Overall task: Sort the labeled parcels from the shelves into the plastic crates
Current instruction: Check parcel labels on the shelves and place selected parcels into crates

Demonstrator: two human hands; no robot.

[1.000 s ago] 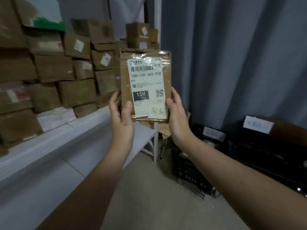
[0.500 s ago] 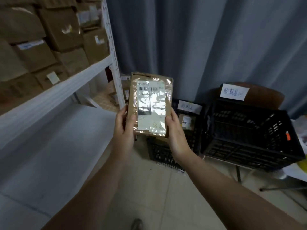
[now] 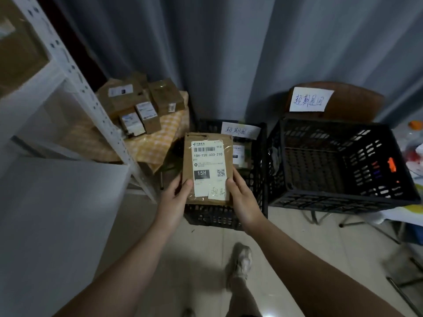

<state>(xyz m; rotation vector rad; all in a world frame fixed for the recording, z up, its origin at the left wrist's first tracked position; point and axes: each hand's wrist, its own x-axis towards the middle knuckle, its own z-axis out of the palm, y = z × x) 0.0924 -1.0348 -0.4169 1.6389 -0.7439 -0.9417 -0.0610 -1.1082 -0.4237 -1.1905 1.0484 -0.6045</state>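
I hold a flat brown parcel (image 3: 207, 156) with a white label reading 15H-159-A03-210 and a handwritten sticker. My left hand (image 3: 175, 199) grips its lower left edge and my right hand (image 3: 242, 199) grips its lower right edge. The parcel hangs above a small black plastic crate (image 3: 258, 179) on the floor, which bears a handwritten paper label and holds at least one parcel. To the right stands a larger black crate (image 3: 343, 197), tilted toward me, with a handwritten sign (image 3: 310, 99) behind it.
A white metal shelf upright (image 3: 91, 104) runs diagonally at left, with a white shelf board (image 3: 57, 202) below. Behind it, several labeled cardboard boxes (image 3: 142, 104) lie on a yellow checked cloth. Grey curtains hang at the back. My shoe (image 3: 240, 261) is on the tiled floor.
My view has swung from the shelves down and right to the crates. Both hands have carried the parcel lower, until it sits over the small crate.
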